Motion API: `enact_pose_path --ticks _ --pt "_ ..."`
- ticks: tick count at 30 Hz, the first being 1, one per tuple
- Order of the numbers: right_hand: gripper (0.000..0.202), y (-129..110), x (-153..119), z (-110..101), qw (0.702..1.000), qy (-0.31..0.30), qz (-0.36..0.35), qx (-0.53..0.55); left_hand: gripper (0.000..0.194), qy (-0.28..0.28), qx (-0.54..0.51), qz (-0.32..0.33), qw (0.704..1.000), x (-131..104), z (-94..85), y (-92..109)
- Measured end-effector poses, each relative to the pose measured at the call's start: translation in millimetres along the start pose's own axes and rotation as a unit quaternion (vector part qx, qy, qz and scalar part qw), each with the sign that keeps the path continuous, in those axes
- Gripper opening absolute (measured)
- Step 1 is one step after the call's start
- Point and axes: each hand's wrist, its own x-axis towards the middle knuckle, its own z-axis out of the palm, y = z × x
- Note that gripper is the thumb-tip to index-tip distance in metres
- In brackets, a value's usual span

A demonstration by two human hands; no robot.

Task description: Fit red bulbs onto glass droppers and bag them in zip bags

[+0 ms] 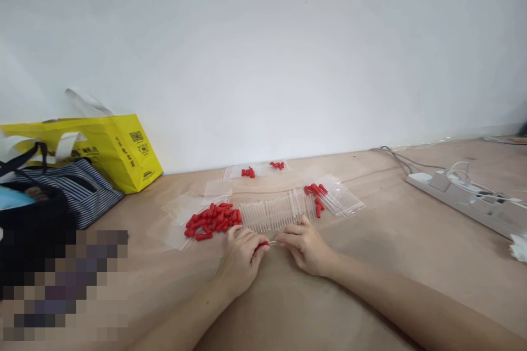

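A wide tan surface [411, 252] is running back to a white wall, and the person's two forearms are reaching onto it from the near edge. At the far left a yellow bag [119, 148] is leaning beside a striped bag [78, 192]; at the right a white power strip [469, 200] is lying with its cables trailing toward the wall. Just beyond the hands, a row of clear tubes [275, 213] is lying side by side, each tube's long axis pointing away from the person, the row itself running left to right. Left of it a pile of red caps [214, 220] is sitting on clear plastic bags [341, 197], with more bags and a few caps to the right. The left hand [241, 260] is pinching a single red cap [263, 244] between thumb and fingertips, fingers closed narrow. The right hand [307, 247] is pinching what looks like a clear tube [273, 242], lying crosswise, its end pointing at the cap; both hands are nearly touching. The tube is thin, transparent and hard to make out, and its grip is partly hidden by the fingers.
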Motion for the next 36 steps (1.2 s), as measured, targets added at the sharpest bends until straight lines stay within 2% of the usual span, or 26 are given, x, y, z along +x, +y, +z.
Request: enact_pose_path --ticks 7,13,21,25,29,32,34,36 --pt "0.024 -4 3 2 0.998 -0.011 0.025 0.054 0.016 0.01 0.01 0.024 1.0 -2 -0.2 2" --pt "0.022 -8 6 5 0.996 -0.011 0.039 0.074 0.016 0.006 -0.001 0.02 1.0 -1 0.1 2" --pt "0.022 -5 9 -1 0.994 -0.029 0.06 0.083 0.016 0.012 -0.038 -0.036 0.999 0 -0.1 -4" --pt "0.021 -5 9 -4 0.99 -0.036 0.083 0.107 0.011 0.022 -0.04 -0.005 0.999 1 -1.0 -6" --pt "0.022 -8 8 -5 0.986 -0.04 0.069 0.144 0.012 0.027 -0.039 0.037 0.998 1 -1.2 -6" --pt "0.022 -9 8 -4 0.988 -0.05 0.06 0.132 0.012 0.038 -0.054 0.042 0.997 0 0.7 -8" --pt "0.02 -8 9 -5 0.992 -0.05 0.06 0.099 0.009 0.058 -0.075 0.023 0.995 -1 2.8 -10" --pt "0.019 0 11 -8 0.996 -0.034 0.074 0.04 0.031 0.082 -0.118 -0.023 0.989 0 5.0 -11"
